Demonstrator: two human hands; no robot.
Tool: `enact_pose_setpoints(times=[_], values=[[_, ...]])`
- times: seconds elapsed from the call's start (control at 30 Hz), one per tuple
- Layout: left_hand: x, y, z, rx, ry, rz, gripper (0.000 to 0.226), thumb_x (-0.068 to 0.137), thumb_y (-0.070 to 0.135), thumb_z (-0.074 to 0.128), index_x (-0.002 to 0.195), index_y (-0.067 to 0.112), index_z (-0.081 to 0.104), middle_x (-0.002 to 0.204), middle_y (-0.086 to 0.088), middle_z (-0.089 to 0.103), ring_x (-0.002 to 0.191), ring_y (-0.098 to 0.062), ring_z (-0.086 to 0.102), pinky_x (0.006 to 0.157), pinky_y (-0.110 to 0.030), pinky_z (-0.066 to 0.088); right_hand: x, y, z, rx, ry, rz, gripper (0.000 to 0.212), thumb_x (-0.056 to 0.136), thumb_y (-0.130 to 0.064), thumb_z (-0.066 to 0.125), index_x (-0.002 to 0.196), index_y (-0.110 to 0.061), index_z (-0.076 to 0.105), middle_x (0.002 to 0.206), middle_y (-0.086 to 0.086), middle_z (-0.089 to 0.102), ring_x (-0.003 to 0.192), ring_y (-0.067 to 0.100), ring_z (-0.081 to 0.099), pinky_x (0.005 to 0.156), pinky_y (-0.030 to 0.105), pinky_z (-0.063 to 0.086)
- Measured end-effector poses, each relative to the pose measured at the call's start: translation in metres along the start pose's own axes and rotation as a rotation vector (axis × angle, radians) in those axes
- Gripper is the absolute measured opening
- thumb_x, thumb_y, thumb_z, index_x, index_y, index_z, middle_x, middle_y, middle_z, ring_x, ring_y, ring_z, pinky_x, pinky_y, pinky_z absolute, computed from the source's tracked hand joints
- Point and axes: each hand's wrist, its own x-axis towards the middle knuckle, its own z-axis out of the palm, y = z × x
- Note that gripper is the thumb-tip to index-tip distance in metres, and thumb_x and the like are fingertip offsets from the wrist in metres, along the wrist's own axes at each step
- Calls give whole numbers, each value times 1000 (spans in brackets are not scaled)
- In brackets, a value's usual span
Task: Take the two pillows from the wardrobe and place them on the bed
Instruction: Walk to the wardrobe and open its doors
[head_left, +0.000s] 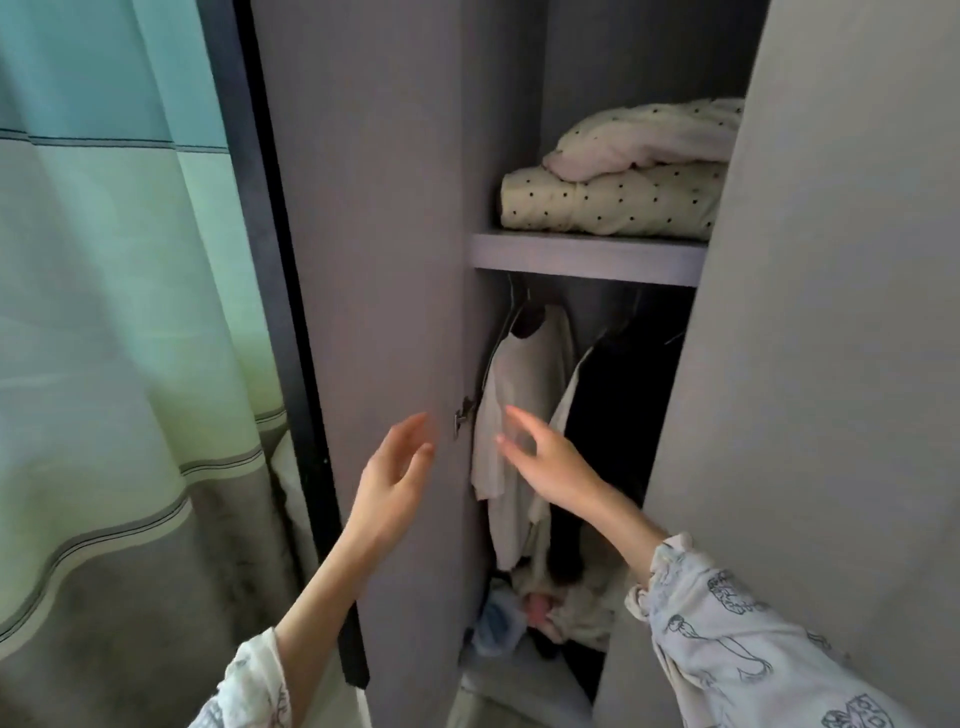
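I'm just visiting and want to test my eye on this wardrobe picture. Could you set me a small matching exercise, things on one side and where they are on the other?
Things:
1. dotted pillows
2. pale shirt
3. left hand
4. striped curtain

Places:
A. hanging below the shelf
B. far left of the wardrobe
C. stacked on the upper shelf
D. open, in front of the left door

Pairs: 1-C, 2-A, 3-D, 4-B
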Motion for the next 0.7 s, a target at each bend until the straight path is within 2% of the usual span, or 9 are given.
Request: enact_pose_setpoints(times=[0.13, 0.17, 0.3, 0.4, 0.53, 0.6, 0.7], values=[[31, -5, 65, 91, -159, -9, 34, 94, 17, 48, 128, 19, 47, 115, -1, 63, 109, -13, 57, 90, -21, 42, -7, 37, -76, -202, 198, -90, 55, 95, -36, 48, 145, -21, 30, 153, -1, 30, 143, 13, 18, 108, 20, 16], [40, -4, 82, 114, -214, 1, 36, 94, 18, 48, 131, 18, 45, 116, -1, 62, 110, -13, 57, 90, -20, 40, -8, 46, -95, -264, 239, -114, 55, 95, -35, 47, 145, -21, 29, 153, 0, 29, 144, 13, 15, 110, 22, 14], [85, 15, 157, 141, -319, 31, 43, 95, 20, 47, 136, 16, 40, 126, -5, 56, 112, -14, 53, 92, -22, 39, 0, 81, -173, -559, 373, -143, 56, 96, -36, 44, 146, -21, 26, 156, 2, 22, 146, 19, 9, 118, 40, 10], [120, 36, 214, 89, -350, 47, 44, 95, 20, 47, 137, 15, 39, 133, -8, 52, 116, -15, 50, 93, -23, 38, 10, 105, -224, -734, 445, -132, 56, 95, -32, 45, 146, -21, 25, 158, 4, 16, 146, 23, 5, 116, 44, 4], [158, 55, 276, -65, -355, -55, 47, 95, 31, 46, 140, 22, 35, 140, -3, 45, 120, -13, 46, 105, -33, 36, 30, 126, -271, -853, 511, -83, 60, 93, -28, 48, 147, -22, 23, 159, 6, 8, 146, 26, 1, 115, 49, 6], [173, 61, 298, -140, -342, -112, 48, 96, 33, 43, 142, 25, 31, 145, -3, 40, 129, -18, 41, 110, -43, 32, 41, 135, -286, -950, 512, -37, 65, 90, -31, 52, 147, -23, 21, 159, 7, 3, 146, 28, -4, 113, 56, 8], [192, 74, 320, -299, -347, -196, 49, 98, 37, 33, 145, 27, 23, 151, -1, 31, 137, -20, 31, 112, -45, 27, 52, 148, -294, -1083, 480, 28, 76, 83, -38, 62, 147, -24, 22, 159, 9, 0, 144, 31, -10, 108, 68, 9]])
